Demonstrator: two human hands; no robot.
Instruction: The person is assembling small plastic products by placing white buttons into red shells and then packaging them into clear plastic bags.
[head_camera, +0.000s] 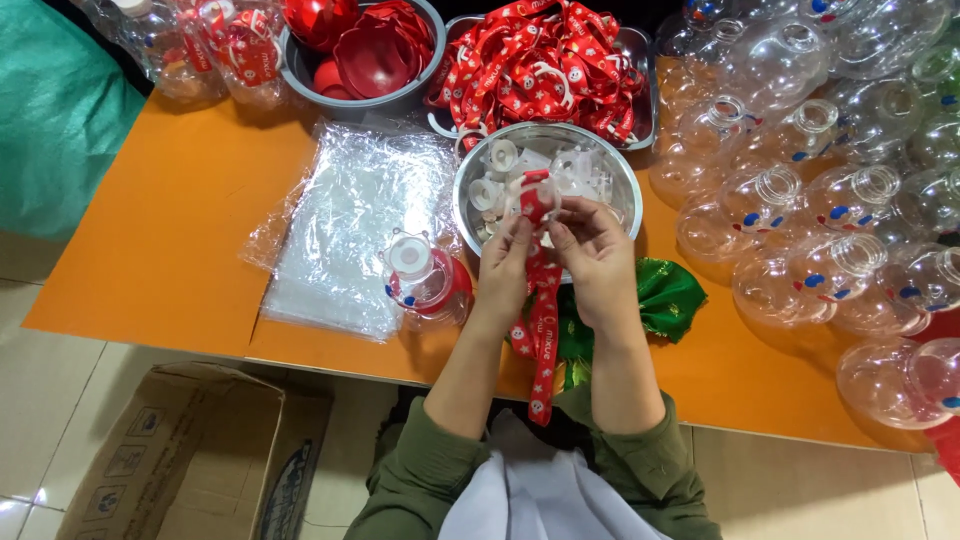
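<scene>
**Both hands pinch a red strap over the steel bowl**

Head view: the left hand and right hand meet above the near rim of the steel bowl, fingers closed on a red patterned lanyard that hangs toward the person. The bowl holds white plastic caps. Behind it, a tray holds more lanyards; left of that, a grey basin holds red shells.
</scene>
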